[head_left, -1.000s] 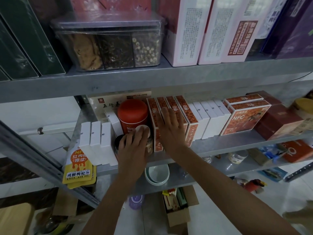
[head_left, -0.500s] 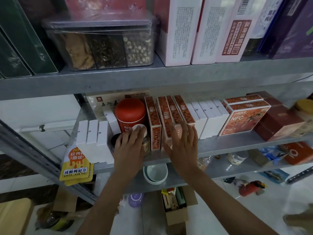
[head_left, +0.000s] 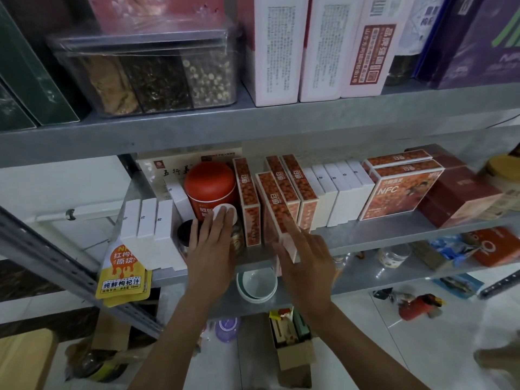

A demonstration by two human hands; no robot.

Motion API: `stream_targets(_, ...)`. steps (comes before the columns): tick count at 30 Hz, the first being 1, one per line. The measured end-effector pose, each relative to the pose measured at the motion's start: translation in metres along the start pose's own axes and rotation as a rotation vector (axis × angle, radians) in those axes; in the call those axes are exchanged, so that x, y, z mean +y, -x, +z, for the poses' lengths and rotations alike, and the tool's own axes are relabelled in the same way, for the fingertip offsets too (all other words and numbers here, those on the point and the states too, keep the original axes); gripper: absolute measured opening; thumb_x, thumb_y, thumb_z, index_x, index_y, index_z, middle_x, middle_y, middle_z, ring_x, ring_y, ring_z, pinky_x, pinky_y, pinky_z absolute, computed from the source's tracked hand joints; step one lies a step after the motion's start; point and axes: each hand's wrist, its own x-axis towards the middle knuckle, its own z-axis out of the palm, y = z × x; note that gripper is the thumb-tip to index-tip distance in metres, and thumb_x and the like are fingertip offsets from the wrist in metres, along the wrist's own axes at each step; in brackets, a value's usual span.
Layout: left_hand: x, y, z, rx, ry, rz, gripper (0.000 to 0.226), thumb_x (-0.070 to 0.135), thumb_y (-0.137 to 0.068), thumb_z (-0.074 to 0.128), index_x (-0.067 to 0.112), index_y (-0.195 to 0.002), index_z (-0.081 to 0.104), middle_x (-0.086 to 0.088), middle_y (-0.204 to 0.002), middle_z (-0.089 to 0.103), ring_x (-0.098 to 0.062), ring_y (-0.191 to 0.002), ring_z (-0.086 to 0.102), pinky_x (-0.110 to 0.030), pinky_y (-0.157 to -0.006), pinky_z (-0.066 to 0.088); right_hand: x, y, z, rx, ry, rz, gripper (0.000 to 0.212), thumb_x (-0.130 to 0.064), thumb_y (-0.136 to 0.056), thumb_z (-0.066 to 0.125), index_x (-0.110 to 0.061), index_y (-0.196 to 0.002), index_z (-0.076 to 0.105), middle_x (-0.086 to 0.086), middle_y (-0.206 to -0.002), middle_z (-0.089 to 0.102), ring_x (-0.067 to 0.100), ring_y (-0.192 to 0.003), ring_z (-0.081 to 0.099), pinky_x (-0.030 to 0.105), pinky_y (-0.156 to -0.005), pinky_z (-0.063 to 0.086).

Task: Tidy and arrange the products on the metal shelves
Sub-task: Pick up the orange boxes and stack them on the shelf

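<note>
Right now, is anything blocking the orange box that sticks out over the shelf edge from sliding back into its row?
Nothing visible does. The orange box under the right hand sits in front of an open gap between the neighbouring orange boxes. The slot's floor behind it is hidden.

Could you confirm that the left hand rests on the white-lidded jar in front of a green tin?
Not quite: the head view shows the tin is red, not green. The left hand does rest on the white-lidded jar in front of it.
</note>
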Motion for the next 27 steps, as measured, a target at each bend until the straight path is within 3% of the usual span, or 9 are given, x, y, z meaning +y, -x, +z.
stream_targets(6, 0.011, -0.001, -0.007, 0.008, 0.149, -0.098, 0.089, 0.008, -0.067, 0.084, 0.007, -0.145, 0.042, -0.015, -0.15, 0.042, -0.037, -0.14, 0.034, -0.058, -0.113, 0.013, -0.009, -0.02, -0.044, 0.08, -0.094, 0.033, 0.041, -0.049, -0.098, 0.048, -0.017, -0.121, 0.056, -0.002, -0.101, 0.069, 0.006, -0.09, 0.058, 0.021, -0.075, 0.054)
stream_targets(8, 0.016, -0.001, -0.012, 0.069, 0.225, -0.104, 0.077, 0.008, -0.076, 0.079, 0.008, -0.143, 0.042, -0.017, -0.147, 0.045, -0.036, -0.138, 0.035, -0.063, -0.112, 0.021, -0.006, -0.026, -0.062, 0.108, -0.207, 0.143, 0.04, -0.049, -0.097, 0.052, -0.017, -0.121, 0.059, -0.009, -0.104, 0.063, 0.006, -0.087, 0.062, 0.023, -0.067, 0.057)
stream_targets(10, 0.023, 0.0, -0.018, 0.137, 0.32, -0.09, 0.056, 0.013, -0.087, 0.069, 0.006, -0.139, 0.047, -0.016, -0.142, 0.05, -0.033, -0.131, 0.04, -0.066, -0.104, 0.035, -0.002, -0.037, -0.081, 0.146, -0.381, 0.334, 0.036, -0.042, -0.094, 0.059, -0.02, -0.121, 0.061, -0.002, -0.103, 0.067, 0.012, -0.083, 0.068, 0.027, -0.061, 0.059)
stream_targets(12, 0.032, 0.002, -0.025, 0.16, 0.454, -0.103, 0.044, 0.027, -0.095, 0.055, 0.008, -0.134, 0.053, -0.013, -0.136, 0.055, -0.029, -0.125, 0.047, -0.06, -0.1, 0.042, 0.005, -0.049, -0.094, 0.22, -0.572, 0.584, 0.03, -0.025, -0.09, 0.065, -0.022, -0.119, 0.062, -0.005, -0.091, 0.073, 0.01, -0.078, 0.071, 0.022, -0.06, 0.058)
stream_targets(14, 0.046, 0.005, -0.037, 0.104, 0.703, -0.146, 0.047, 0.049, -0.097, 0.043, 0.019, -0.129, 0.059, -0.004, -0.126, 0.063, -0.019, -0.117, 0.056, -0.045, -0.097, 0.049, 0.019, -0.06, -0.1, 0.301, -0.727, 0.804, 0.03, -0.011, -0.09, 0.063, -0.017, -0.119, 0.062, -0.012, -0.075, 0.074, 0.002, -0.068, 0.069, 0.016, -0.057, 0.053)
stream_targets(17, 0.066, 0.007, -0.05, -0.074, 1.041, -0.197, 0.039, 0.06, -0.088, 0.048, 0.042, -0.122, 0.054, 0.025, -0.113, 0.066, 0.002, -0.107, 0.062, -0.019, -0.09, 0.051, 0.043, -0.068, -0.1, 0.313, -0.817, 0.985, 0.029, -0.009, -0.091, 0.062, -0.014, -0.12, 0.062, -0.016, -0.068, 0.072, -0.001, -0.06, 0.066, 0.016, -0.054, 0.051)
stream_targets(20, 0.076, 0.013, -0.046, -0.127, 1.104, -0.16, 0.05, 0.05, -0.08, 0.062, 0.035, -0.128, 0.055, 0.02, -0.119, 0.065, -0.002, -0.109, 0.062, -0.023, -0.092, 0.052, 0.062, -0.069, -0.098, 0.307, -0.909, 1.113, 0.025, -0.014, -0.091, 0.065, -0.014, -0.116, 0.066, -0.007, -0.076, 0.075, 0.008, -0.064, 0.069, 0.022, -0.055, 0.054)
stream_targets(22, 0.082, 0.017, -0.043, -0.105, 1.062, -0.13, 0.058, 0.05, -0.076, 0.067, 0.029, -0.129, 0.055, 0.012, -0.122, 0.062, -0.005, -0.11, 0.06, -0.021, -0.093, 0.051, 0.073, -0.069, -0.097, 0.263, -0.932, 1.187, 0.031, -0.024, -0.088, 0.068, -0.013, -0.117, 0.068, 0.007, -0.095, 0.076, 0.021, -0.081, 0.073, 0.032, -0.07, 0.059)
stream_targets(27, 0.095, 0.021, -0.046, 0.112, 0.985, -0.093, 0.037, 0.041, -0.079, 0.069, 0.019, -0.108, 0.064, 0.003, -0.102, 0.065, -0.007, -0.092, 0.064, -0.021, -0.079, 0.054, 0.086, -0.066, -0.093, -0.015, -1.031, 1.386, 0.046, -0.043, -0.09, 0.06, -0.011, -0.123, 0.064, 0.017, -0.112, 0.071, 0.033, -0.099, 0.07, 0.043, -0.082, 0.056)
